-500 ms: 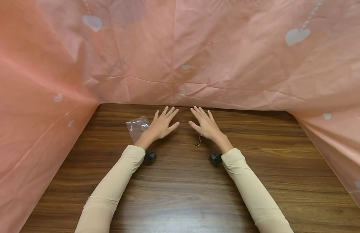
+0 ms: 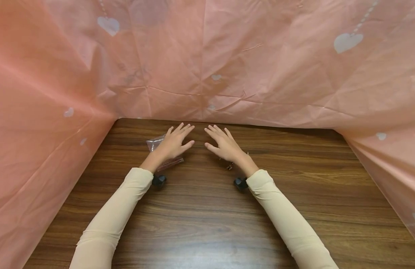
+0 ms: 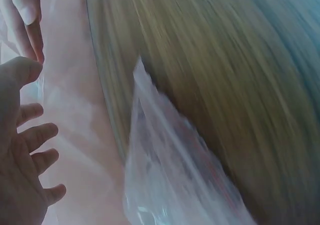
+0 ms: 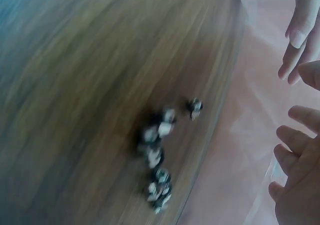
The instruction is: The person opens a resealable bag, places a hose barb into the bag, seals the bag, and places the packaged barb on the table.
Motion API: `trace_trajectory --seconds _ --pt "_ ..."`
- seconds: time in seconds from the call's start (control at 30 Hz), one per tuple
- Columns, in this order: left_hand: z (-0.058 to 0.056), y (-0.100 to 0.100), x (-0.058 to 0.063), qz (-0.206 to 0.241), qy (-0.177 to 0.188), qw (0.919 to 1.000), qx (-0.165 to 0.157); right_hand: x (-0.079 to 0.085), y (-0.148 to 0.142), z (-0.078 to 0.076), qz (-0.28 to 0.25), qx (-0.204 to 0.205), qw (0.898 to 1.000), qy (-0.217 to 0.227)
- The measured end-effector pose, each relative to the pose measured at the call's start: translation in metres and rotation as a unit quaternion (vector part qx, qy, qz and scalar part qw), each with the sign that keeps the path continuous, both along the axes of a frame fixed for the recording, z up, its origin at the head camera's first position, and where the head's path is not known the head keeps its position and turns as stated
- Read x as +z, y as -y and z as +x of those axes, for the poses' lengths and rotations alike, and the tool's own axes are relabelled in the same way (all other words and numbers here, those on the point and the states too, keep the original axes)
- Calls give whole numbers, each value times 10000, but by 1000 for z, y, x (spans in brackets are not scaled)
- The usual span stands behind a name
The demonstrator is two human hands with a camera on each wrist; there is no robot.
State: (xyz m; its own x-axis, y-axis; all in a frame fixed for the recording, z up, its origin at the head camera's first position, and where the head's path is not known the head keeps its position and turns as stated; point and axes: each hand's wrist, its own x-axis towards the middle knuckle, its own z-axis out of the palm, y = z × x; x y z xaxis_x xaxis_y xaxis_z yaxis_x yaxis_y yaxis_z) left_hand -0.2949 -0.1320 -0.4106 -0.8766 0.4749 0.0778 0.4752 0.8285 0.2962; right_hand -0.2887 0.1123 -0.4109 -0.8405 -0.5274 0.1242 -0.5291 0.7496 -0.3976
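Observation:
My left hand [image 2: 173, 144] is held out over the far part of the table, its fingers spread and nothing in them. Under that hand and wrist lies a clear plastic bag [image 2: 155, 143], partly hidden in the head view; the left wrist view shows its crumpled film [image 3: 170, 170]. My right hand [image 2: 225, 145] is stretched out opposite, also holding nothing, with a gap between the two thumbs. Several small shiny metal pieces [image 4: 159, 157] lie on the wood below the right hand and wrist. They are too blurred to tell their kind.
The dark wooden table [image 2: 194, 216] meets a pink curtain [image 2: 180, 74] with white hearts along its far edge and both sides. Each wrist wears a small black camera, such as the left one [image 2: 159, 180].
Both hands have shifted to the left. More of the bag's near edge shows beside the left wrist, while the right forearm now covers part of the metal pieces.

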Motion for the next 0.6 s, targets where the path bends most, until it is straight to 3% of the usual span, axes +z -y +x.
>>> trace_trajectory --seconds 0.4,0.6 --pt "8 50 -7 190 233 9995 -9 -1 32 13 -44 584 9979 279" --pt "9 68 -11 260 275 9993 -2 -5 44 20 188 859 9960 134"
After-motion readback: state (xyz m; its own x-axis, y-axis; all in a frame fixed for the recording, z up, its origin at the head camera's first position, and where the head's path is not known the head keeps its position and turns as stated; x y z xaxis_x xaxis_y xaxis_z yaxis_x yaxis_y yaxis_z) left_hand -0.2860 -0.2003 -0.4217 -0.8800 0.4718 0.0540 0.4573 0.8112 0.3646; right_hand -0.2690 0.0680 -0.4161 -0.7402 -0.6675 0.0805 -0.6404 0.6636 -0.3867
